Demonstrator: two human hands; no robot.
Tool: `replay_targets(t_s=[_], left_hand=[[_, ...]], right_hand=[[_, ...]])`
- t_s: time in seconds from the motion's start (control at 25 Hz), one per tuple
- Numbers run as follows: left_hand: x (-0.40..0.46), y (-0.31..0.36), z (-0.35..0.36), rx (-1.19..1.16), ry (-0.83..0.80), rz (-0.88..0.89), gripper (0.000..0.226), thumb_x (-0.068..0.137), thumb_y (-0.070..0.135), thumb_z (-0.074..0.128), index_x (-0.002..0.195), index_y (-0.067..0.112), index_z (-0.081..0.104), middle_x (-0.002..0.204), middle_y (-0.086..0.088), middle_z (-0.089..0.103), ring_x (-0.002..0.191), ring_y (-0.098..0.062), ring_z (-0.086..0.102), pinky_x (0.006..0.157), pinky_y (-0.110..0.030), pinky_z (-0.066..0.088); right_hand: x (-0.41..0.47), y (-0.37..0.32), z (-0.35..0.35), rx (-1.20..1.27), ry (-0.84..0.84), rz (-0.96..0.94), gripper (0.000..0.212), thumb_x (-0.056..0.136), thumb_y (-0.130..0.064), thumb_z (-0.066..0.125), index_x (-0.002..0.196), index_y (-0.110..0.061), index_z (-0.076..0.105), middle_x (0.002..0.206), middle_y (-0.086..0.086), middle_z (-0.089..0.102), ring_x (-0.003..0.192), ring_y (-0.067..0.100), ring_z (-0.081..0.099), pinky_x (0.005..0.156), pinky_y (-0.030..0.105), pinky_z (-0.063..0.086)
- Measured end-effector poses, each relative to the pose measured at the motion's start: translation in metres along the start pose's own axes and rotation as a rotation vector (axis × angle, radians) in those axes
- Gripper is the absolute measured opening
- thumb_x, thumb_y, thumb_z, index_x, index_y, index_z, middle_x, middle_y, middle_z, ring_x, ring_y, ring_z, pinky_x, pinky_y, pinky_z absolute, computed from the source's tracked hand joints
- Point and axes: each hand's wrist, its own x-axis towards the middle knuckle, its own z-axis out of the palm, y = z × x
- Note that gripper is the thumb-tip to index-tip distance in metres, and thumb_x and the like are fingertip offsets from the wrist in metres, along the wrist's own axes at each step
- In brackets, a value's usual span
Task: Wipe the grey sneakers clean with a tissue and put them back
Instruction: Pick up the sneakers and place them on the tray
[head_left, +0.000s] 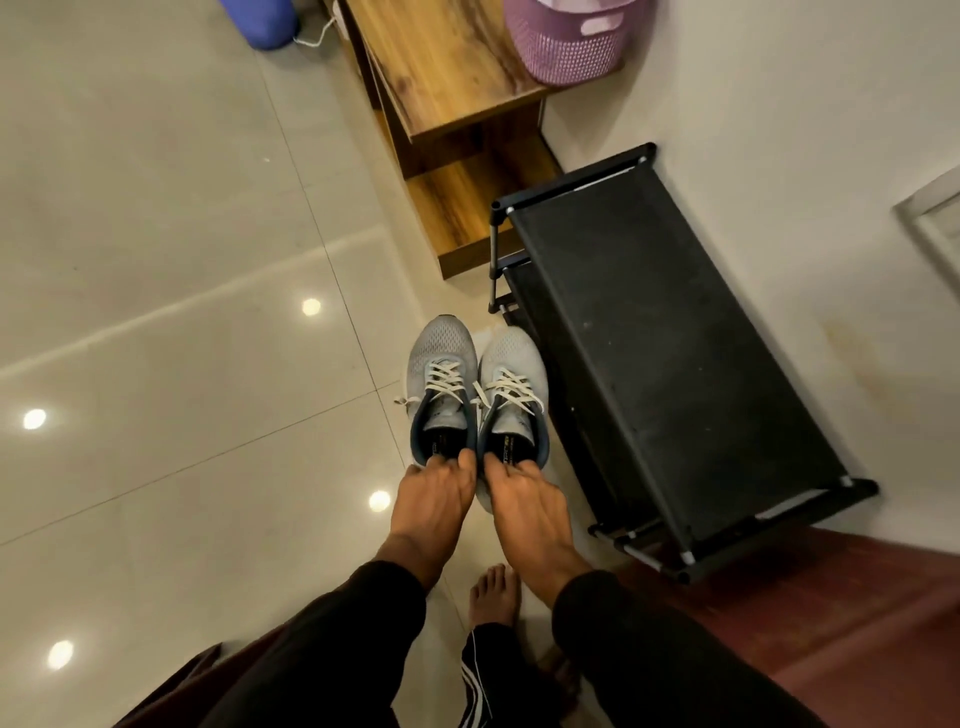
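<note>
Two grey mesh sneakers with white laces and dark blue collars are side by side, toes pointing away from me, just left of the black shoe rack (670, 332). My left hand (434, 501) grips the heel of the left sneaker (442, 364). My right hand (524, 512) grips the heel of the right sneaker (511, 374). Whether the sneakers rest on the floor or hang above it, I cannot tell. No tissue is in sight.
A wooden bench (452, 73) stands beyond the rack, with a pink plastic basket (566, 47) on it. A blue object (260, 21) lies at the top left. Glossy pale floor tiles spread to the left. My bare foot (493, 597) is below the hands. The wall is on the right.
</note>
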Motion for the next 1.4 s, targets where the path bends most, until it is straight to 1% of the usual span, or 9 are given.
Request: replay_targets(t_s=[0.12, 0.48, 0.68, 0.84, 0.96, 1.0, 1.12, 1.2, 1.4], left_hand=[[-0.022, 0.002, -0.036, 0.002, 0.054, 0.002, 0.031, 0.095, 0.01, 0.054, 0.123, 0.017, 0.041, 0.108, -0.001, 0.067, 0.1, -0.021, 0.064, 0.081, -0.031, 0.05], [-0.103, 0.05, -0.143, 0.033, 0.12, 0.109, 0.031, 0.092, 0.009, 0.059, 0.119, 0.017, 0.045, 0.099, 0.0, 0.066, 0.092, -0.019, 0.065, 0.074, -0.029, 0.05], [-0.138, 0.1, -0.181, 0.073, 0.13, 0.267, 0.036, 0.091, 0.003, 0.055, 0.124, 0.014, 0.044, 0.105, -0.003, 0.065, 0.098, -0.023, 0.063, 0.079, -0.033, 0.05], [-0.165, 0.143, -0.201, 0.076, 0.09, 0.415, 0.04, 0.094, 0.0, 0.043, 0.133, 0.01, 0.038, 0.117, -0.009, 0.061, 0.107, -0.03, 0.059, 0.086, -0.038, 0.047], [-0.187, 0.178, -0.213, 0.098, 0.064, 0.523, 0.043, 0.095, -0.001, 0.041, 0.136, 0.01, 0.036, 0.121, -0.01, 0.059, 0.111, -0.031, 0.057, 0.085, -0.039, 0.048], [-0.192, 0.19, -0.214, 0.108, 0.056, 0.563, 0.042, 0.095, -0.001, 0.04, 0.136, 0.009, 0.036, 0.121, -0.01, 0.059, 0.112, -0.03, 0.057, 0.084, -0.039, 0.049], [-0.205, 0.22, -0.206, 0.132, 0.037, 0.646, 0.034, 0.101, 0.008, 0.035, 0.134, 0.012, 0.039, 0.121, -0.008, 0.062, 0.113, -0.028, 0.059, 0.083, -0.038, 0.05], [-0.212, 0.241, -0.196, 0.152, 0.03, 0.713, 0.029, 0.103, 0.014, 0.034, 0.131, 0.015, 0.043, 0.12, -0.006, 0.063, 0.11, -0.026, 0.061, 0.083, -0.037, 0.051], [-0.228, 0.283, -0.176, 0.228, -0.009, 0.902, 0.033, 0.103, 0.01, 0.036, 0.134, 0.016, 0.042, 0.124, -0.005, 0.06, 0.113, -0.025, 0.059, 0.086, -0.035, 0.051]], right_hand=[[-0.019, -0.012, -0.038, -0.005, 0.034, 0.008, 0.04, 0.098, -0.017, 0.052, 0.136, -0.02, 0.044, 0.116, 0.001, 0.066, 0.108, 0.022, 0.056, 0.076, 0.035, 0.052], [-0.109, -0.022, -0.156, -0.026, 0.175, 0.084, 0.034, 0.092, -0.015, 0.06, 0.126, -0.016, 0.057, 0.1, 0.003, 0.072, 0.094, 0.024, 0.061, 0.067, 0.036, 0.05], [-0.176, -0.003, -0.199, -0.054, 0.232, 0.204, 0.046, 0.076, -0.015, 0.079, 0.12, -0.017, 0.064, 0.087, 0.0, 0.072, 0.079, 0.019, 0.064, 0.057, 0.032, 0.054], [-0.229, 0.015, -0.211, -0.035, 0.231, 0.339, 0.053, 0.07, -0.017, 0.082, 0.119, -0.022, 0.064, 0.084, -0.006, 0.072, 0.077, 0.016, 0.063, 0.056, 0.03, 0.052], [-0.269, 0.03, -0.214, 0.016, 0.164, 0.468, 0.083, 0.048, -0.033, 0.09, 0.125, -0.024, 0.058, 0.092, -0.009, 0.071, 0.085, 0.016, 0.063, 0.062, 0.031, 0.051], [-0.281, 0.035, -0.212, 0.033, 0.174, 0.501, 0.085, 0.046, -0.036, 0.089, 0.124, -0.025, 0.056, 0.09, -0.009, 0.071, 0.084, 0.016, 0.063, 0.061, 0.03, 0.05], [-0.318, 0.046, -0.21, 0.045, 0.242, 0.594, 0.06, 0.063, -0.047, 0.076, 0.115, -0.028, 0.053, 0.084, -0.008, 0.071, 0.078, 0.014, 0.063, 0.057, 0.029, 0.047], [-0.344, 0.053, -0.209, 0.085, 0.268, 0.651, 0.062, 0.058, -0.056, 0.076, 0.109, -0.024, 0.061, 0.077, -0.007, 0.069, 0.072, 0.015, 0.064, 0.052, 0.029, 0.046], [-0.392, 0.062, -0.19, 0.072, 0.285, 0.841, 0.068, 0.04, -0.045, 0.093, 0.101, -0.025, 0.072, 0.073, -0.009, 0.07, 0.066, 0.013, 0.064, 0.05, 0.027, 0.049]])
